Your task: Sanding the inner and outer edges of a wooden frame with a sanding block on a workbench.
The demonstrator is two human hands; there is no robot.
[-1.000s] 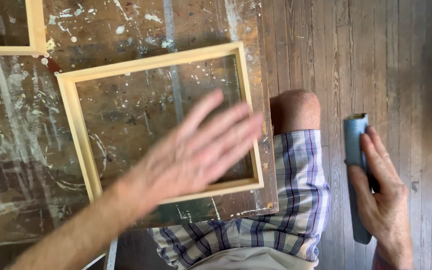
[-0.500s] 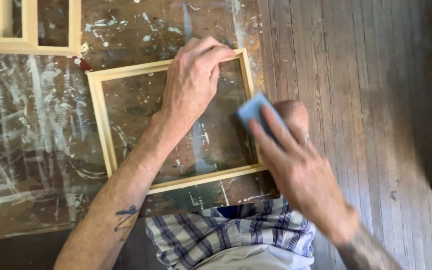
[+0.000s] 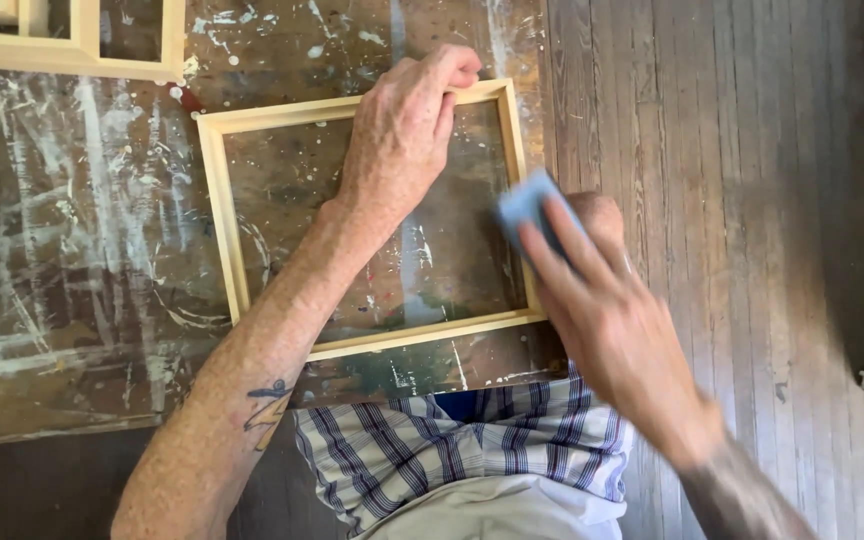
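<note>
Right hand (image 3: 617,330), nearest me, has its fingers closed on a blue sanding block (image 3: 527,205) pressed at the wooden frame's (image 3: 214,210) right rail, which runs away from me. Farther off, my left hand (image 3: 402,140) grips the frame's far rail.

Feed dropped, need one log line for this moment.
left hand: grips wooden frame top rail | right hand: blue sanding block on right rail
</note>
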